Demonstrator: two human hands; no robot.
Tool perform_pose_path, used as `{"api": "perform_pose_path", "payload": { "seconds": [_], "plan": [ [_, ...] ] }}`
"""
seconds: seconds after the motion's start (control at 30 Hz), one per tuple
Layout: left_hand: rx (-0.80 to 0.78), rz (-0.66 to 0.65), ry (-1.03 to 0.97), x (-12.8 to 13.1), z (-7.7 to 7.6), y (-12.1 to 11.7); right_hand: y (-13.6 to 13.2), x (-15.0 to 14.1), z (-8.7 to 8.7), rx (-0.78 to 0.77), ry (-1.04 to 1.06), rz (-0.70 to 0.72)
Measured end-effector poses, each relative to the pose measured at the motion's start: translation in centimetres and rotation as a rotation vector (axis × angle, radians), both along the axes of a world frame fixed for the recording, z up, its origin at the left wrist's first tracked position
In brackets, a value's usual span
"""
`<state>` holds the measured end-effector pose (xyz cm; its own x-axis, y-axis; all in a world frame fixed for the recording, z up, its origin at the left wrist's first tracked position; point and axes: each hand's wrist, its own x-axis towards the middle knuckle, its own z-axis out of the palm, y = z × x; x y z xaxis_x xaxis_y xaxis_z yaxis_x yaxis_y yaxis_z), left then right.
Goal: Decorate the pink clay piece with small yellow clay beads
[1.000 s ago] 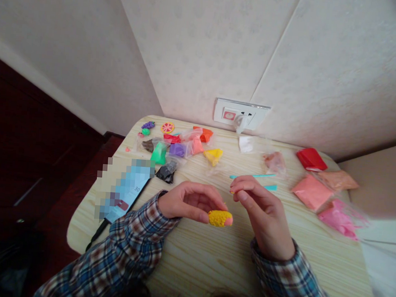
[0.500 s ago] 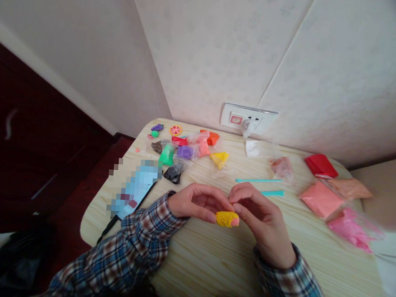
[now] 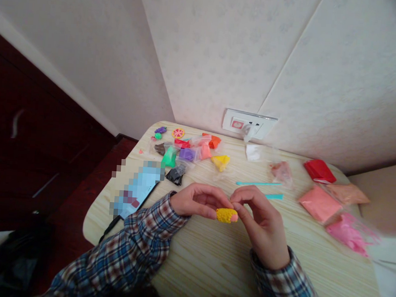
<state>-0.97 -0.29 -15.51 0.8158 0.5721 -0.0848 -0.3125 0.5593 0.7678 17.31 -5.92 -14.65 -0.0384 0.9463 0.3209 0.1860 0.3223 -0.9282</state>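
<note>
A small clay corn cob [image 3: 226,215], covered in yellow kernels with a bare pink tip at its right end, is held above the table. The thumb and fingers of my left hand [image 3: 194,201] close on its left end and far side. At the cob's right, my right hand [image 3: 264,221] has thumb and forefinger pinched together close to the kernels. Whatever lies in that pinch is too small or too hidden to make out. Just beyond my right hand are two turquoise modelling tools [image 3: 258,184] on the table.
The wooden table [image 3: 210,267] carries several small bags of coloured clay, such as a yellow one [image 3: 220,162] and a black one [image 3: 176,174]. A phone [image 3: 139,189] with a blurred screen lies left. Clay grapes [image 3: 160,130] sit at the back left; larger bags [image 3: 320,203] lie right.
The view has shifted slightly. My right thumb and forefinger have drawn together by the cob, while my left hand keeps its hold.
</note>
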Motion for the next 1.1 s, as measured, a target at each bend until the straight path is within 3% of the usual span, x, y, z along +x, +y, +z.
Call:
{"api": "perform_pose_path", "payload": {
  "seconds": [0.47,0.77,0.9,1.1],
  "plan": [
    [-0.030,0.008,0.030,0.00,0.31,-0.05,-0.18,-0.18,0.47,0.156,-0.220,-0.099],
    [-0.046,0.051,0.045,0.04,0.59,0.11,-0.27,-0.43,0.68,0.115,-0.212,-0.125],
    [-0.044,0.063,0.034,0.02,0.64,0.10,-0.25,-0.11,0.29,-0.039,-0.063,-0.195],
    [-0.040,0.106,0.029,-0.15,0.43,0.18,0.08,0.31,-0.24,-0.313,0.494,-0.148]
  ]
}}
